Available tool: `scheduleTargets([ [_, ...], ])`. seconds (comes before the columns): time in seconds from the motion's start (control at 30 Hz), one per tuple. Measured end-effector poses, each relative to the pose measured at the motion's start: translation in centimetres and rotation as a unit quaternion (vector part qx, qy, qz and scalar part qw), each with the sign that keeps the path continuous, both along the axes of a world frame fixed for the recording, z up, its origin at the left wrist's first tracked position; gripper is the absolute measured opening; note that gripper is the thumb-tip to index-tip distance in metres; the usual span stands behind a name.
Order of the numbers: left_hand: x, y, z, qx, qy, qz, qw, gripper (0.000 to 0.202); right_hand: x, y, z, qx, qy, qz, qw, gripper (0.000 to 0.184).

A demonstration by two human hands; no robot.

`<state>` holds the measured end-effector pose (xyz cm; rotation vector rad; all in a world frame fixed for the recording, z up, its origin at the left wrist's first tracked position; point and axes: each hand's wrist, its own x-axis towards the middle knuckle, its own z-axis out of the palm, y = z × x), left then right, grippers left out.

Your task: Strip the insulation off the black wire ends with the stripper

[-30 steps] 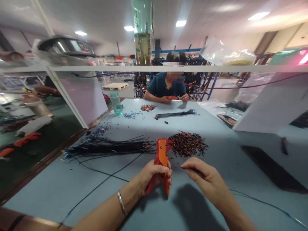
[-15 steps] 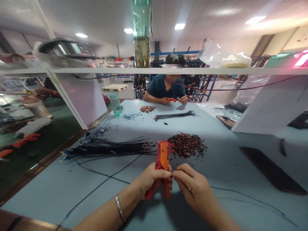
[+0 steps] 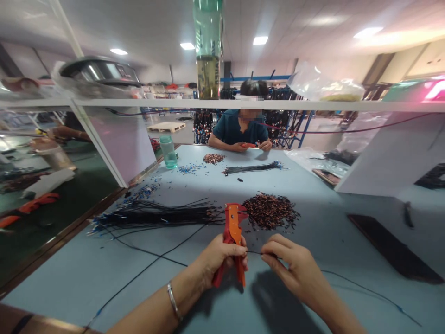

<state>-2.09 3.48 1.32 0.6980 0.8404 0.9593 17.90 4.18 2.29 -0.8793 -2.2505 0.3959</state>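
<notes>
My left hand (image 3: 217, 262) is wrapped round the handles of an orange-red crimping tool (image 3: 233, 229), jaws pointing up. My right hand (image 3: 290, 264) pinches a thin black wire (image 3: 361, 287) just right of the tool; the wire runs from my left fingers across to the right over the blue table (image 3: 86, 273). Behind the tool lies a heap of small dark brown terminals (image 3: 269, 211). To the left lies a bundle of black wires with blue ends (image 3: 156, 214).
Across the table a person in a teal shirt (image 3: 239, 127) works with another orange tool, beside a small terminal pile (image 3: 213, 158) and a wire bundle (image 3: 253, 167). A green bottle (image 3: 168, 150) stands at the back left. A dark flat slab (image 3: 392, 248) lies at right. White shelf boards hang overhead.
My right hand came in to touch my left fingers at the tool, then drew back to the right, with a short stretch of wire now showing between the hands.
</notes>
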Motion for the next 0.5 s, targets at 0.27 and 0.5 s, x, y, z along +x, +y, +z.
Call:
scheduleTargets([
  [0.27, -0.5, 0.2, 0.2, -0.019, -0.002, 0.012, 1.000, 0.025, 2.3, 0.6, 0.5, 0.010, -0.080, -0.016, 0.997, 0.022],
  [0.5, -3.5, 2.0, 2.2, -0.050, -0.009, 0.088, 0.995, 0.019, 5.5, 2.6, -1.0, 0.174, -0.199, -0.134, 0.955, 0.025],
])
